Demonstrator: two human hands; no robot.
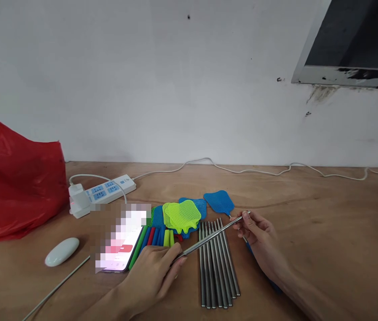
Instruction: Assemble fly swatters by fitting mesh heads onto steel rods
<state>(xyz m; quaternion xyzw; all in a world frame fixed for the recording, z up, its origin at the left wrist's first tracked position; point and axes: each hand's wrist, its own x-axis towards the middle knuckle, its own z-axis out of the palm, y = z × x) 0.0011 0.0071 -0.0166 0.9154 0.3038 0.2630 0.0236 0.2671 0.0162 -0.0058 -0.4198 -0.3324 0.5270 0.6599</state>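
Observation:
My left hand [157, 269] is closed around the lower end of a slim metal tube [210, 236]. The fingers of my right hand [257, 232] pinch its upper end, so the tube slants up to the right. Below it, several similar metal tubes [217, 272] lie side by side on the table. Beyond them are yellow-green fly swatter heads [184, 215], with blue ones partly beneath. A separate blue fly swatter head [219, 202] lies near my right hand; a blue handle [274, 285] shows under my right forearm. Coloured handles [151, 236] lie beyond my left hand, partly hidden.
A lit phone [122, 245] leans at the left, partly blurred. Behind it are a white power strip [108, 192] with a plugged-in charger and cable. A white computer mouse [62, 252] and a red plastic bag [21, 183] stand farther left. A wall borders the wooden table [336, 232].

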